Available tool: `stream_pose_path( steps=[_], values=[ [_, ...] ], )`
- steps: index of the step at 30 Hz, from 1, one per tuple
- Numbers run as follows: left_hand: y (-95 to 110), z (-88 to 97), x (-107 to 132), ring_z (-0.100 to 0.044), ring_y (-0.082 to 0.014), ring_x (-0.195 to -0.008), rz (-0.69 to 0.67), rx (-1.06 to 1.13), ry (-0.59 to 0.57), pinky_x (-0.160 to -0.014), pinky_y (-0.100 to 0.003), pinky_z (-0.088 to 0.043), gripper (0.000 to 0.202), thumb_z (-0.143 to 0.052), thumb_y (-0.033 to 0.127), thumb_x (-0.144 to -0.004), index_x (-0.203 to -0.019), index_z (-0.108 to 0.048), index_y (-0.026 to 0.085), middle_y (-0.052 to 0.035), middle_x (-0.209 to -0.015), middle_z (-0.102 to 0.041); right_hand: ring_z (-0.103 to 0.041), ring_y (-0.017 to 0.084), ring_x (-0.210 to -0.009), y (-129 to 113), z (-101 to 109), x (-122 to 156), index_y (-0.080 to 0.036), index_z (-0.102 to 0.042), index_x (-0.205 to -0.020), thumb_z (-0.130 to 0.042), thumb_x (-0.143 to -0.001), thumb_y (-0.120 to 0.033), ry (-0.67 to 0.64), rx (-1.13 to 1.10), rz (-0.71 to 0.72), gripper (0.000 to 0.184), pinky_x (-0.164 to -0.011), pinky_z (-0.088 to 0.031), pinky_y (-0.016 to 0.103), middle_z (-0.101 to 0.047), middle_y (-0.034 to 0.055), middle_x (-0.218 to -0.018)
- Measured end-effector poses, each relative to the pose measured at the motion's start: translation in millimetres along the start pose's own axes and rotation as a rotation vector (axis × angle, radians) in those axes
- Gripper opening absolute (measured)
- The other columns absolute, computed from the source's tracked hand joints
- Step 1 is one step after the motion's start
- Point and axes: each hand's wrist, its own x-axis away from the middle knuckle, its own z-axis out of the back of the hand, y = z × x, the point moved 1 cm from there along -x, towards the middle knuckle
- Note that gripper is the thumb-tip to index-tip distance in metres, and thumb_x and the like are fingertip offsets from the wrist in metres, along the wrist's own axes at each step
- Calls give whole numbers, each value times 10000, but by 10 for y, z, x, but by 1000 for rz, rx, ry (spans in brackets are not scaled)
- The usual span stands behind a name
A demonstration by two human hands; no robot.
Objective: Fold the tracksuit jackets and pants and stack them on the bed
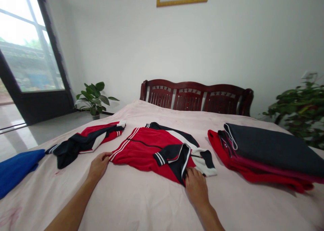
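Bare left hand palm down, bare right hand palm down, both reaching forward, wrists low

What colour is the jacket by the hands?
The jacket is red with black and white parts, in the head view.

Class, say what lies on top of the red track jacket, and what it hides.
A black, white-striped sleeve lies folded across the jacket. The jacket beneath that sleeve is covered and cannot be seen.
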Motion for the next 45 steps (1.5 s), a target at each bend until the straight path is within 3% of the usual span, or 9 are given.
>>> stream_pose_path(
  steps=[14,23,33,41,45],
  values=[
    [42,-2,-7,-683,-231,-926,24,-50,13,-862,-324,-499,309,-445,267,-818,-943,-726,237,-39,-966,-758,-571,246,-1023,84,-114,20,-179,-626,-1120,-452,-918,-144,12,-36,28,269,-892,-397,376,-649,109,-1136],
    [-18,-17,-10,-684,-217,-911,-11,-27,3,-836,-308,-509,335,-408,236,-816,-954,-713,232,-34,-957,-757,-570,244,-1054,63,-60,22,-176,-631,-1135,-433,-923,-132,-8,-57,3,294,-913,-395,373,-656,105,-1157],
    [-188,-75,-73,-661,-230,-1043,-52,-22,-44,-964,-350,-481,384,-466,199,-728,-1026,-706,226,-57,-1086,-733,-570,237,-1104,79,-53,31,-184,-646,-1141,-408,-911,-113,-32,-123,-10,339,-970,-400,383,-651,99,-1199],
    [-208,-74,-75,-664,-226,-989,-91,-27,-98,-897,-337,-502,443,-487,224,-712,-1108,-684,215,-65,-1092,-709,-583,225,-1114,108,36,2,-213,-690,-1116,-375,-959,-216,-56,-268,-40,351,-985,-403,370,-678,85,-1185],
    [-205,-75,-98,-660,-210,-839,-103,-71,-121,-781,-314,-518,423,-512,255,-703,-1084,-693,222,-49,-982,-704,-588,242,-1066,101,179,41,-231,-693,-1079,-377,-982,-339,-90,-355,-73,348,-948,-407,386,-699,83,-1114]
  ],
)
